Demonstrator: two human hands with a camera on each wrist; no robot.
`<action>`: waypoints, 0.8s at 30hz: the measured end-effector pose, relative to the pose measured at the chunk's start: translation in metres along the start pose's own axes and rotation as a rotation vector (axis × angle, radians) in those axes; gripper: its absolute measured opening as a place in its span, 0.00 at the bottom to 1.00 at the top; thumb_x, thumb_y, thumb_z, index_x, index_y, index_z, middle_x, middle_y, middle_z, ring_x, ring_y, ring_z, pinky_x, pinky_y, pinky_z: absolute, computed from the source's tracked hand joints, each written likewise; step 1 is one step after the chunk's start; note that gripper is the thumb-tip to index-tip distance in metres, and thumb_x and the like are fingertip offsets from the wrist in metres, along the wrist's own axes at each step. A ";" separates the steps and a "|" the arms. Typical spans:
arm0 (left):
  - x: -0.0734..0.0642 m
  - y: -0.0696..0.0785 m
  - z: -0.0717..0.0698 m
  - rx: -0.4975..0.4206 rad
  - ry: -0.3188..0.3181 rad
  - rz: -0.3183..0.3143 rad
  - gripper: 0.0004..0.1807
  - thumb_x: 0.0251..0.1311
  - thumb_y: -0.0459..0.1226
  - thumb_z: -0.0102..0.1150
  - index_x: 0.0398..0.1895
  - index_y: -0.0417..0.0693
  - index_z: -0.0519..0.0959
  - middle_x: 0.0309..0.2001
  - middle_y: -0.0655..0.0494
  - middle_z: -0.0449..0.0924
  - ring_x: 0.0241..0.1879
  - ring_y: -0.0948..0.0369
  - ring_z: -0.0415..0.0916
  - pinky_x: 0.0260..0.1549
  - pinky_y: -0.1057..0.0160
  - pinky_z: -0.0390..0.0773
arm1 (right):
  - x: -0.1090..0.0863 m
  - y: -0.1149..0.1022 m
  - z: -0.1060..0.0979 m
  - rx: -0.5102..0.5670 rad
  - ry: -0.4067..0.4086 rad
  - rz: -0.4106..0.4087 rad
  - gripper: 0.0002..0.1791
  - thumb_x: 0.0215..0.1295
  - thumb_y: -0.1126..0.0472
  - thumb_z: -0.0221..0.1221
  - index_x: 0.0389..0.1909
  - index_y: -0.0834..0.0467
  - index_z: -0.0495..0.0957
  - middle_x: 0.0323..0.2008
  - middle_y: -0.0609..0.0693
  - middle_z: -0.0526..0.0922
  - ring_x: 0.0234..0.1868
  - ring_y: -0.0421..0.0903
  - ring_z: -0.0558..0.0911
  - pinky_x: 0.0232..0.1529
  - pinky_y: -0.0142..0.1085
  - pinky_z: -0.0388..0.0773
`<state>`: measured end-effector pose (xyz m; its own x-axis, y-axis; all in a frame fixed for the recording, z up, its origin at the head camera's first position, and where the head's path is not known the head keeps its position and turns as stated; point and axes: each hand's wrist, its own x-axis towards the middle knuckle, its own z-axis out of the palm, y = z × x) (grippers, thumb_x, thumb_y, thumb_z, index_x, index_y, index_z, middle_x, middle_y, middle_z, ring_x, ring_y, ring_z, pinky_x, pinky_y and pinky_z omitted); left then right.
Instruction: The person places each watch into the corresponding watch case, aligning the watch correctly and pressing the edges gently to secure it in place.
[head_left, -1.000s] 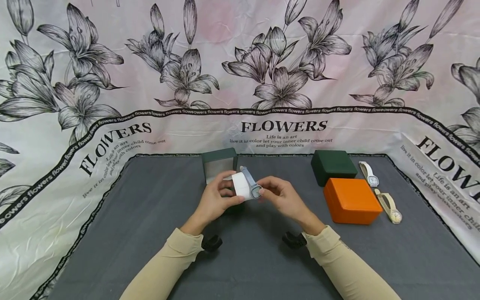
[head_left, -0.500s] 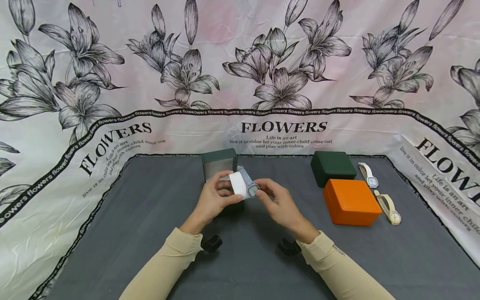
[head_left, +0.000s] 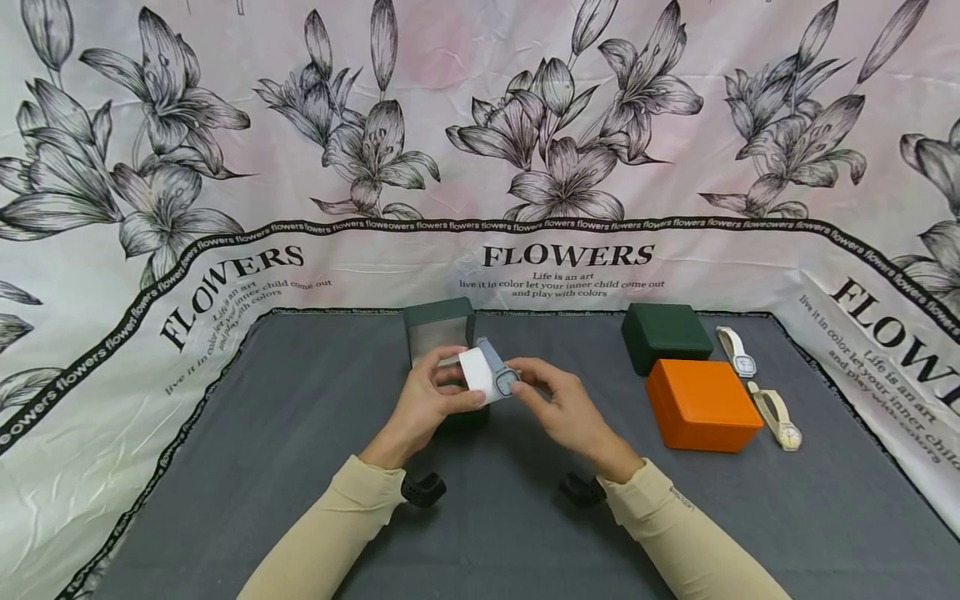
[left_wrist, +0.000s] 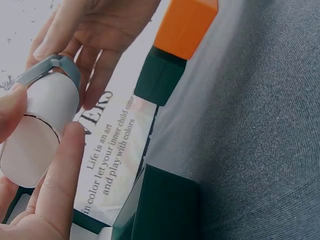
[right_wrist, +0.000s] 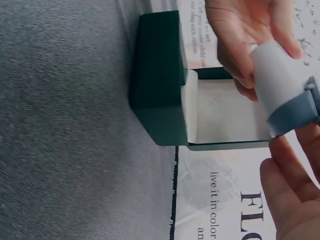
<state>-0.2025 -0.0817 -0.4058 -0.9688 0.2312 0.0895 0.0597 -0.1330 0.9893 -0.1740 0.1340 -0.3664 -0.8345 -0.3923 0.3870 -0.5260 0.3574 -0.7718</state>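
Between finger and thumb, my left hand (head_left: 423,400) grips a white watch pillow (head_left: 474,375) by one end. A light blue wristwatch (head_left: 492,358) sits around the pillow's other end, its dial facing up and to the right. My right hand (head_left: 568,410) pinches the watch near its case with thumb and forefinger. The left wrist view shows the blue strap (left_wrist: 44,70) looped over the pillow (left_wrist: 55,100). Behind and below the hands stands a dark green box (right_wrist: 157,80) with its lid up and a pale lining (right_wrist: 227,110). The left hand partly hides this box in the head view.
A closed dark green box (head_left: 667,337) stands at the back right, an orange box (head_left: 705,406) just in front of it. Beside them lie a white watch (head_left: 737,350) and a cream watch (head_left: 778,417). Grey cloth (head_left: 300,417) covers the table; a flowered sheet (head_left: 360,267) hangs behind.
The watch and my right hand have shifted slightly left, then the pillow and watch dipped a little. Both hands keep their hold; the boxes stay where they were.
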 end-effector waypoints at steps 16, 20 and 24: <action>0.000 0.000 0.001 -0.116 -0.001 -0.050 0.40 0.46 0.18 0.65 0.65 0.43 0.63 0.50 0.37 0.75 0.34 0.53 0.80 0.38 0.51 0.82 | 0.001 0.004 0.000 0.001 -0.003 -0.009 0.17 0.66 0.67 0.58 0.56 0.64 0.76 0.39 0.55 0.83 0.37 0.49 0.82 0.41 0.40 0.80; 0.001 0.000 0.001 -0.143 -0.011 -0.060 0.41 0.47 0.18 0.65 0.66 0.43 0.63 0.50 0.38 0.74 0.35 0.53 0.80 0.39 0.49 0.81 | 0.004 0.023 0.001 0.009 -0.015 -0.049 0.20 0.64 0.67 0.60 0.57 0.63 0.77 0.50 0.56 0.81 0.46 0.48 0.82 0.48 0.46 0.79; 0.000 0.003 -0.001 -0.161 -0.009 -0.045 0.42 0.47 0.18 0.65 0.67 0.41 0.61 0.50 0.39 0.75 0.35 0.53 0.81 0.39 0.50 0.82 | 0.004 0.040 0.005 0.017 -0.031 -0.097 0.27 0.59 0.65 0.65 0.61 0.59 0.74 0.52 0.53 0.80 0.46 0.48 0.81 0.50 0.47 0.77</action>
<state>-0.2030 -0.0830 -0.4032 -0.9674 0.2487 0.0476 -0.0234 -0.2749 0.9612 -0.1976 0.1429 -0.3982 -0.7742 -0.4501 0.4449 -0.6009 0.3020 -0.7401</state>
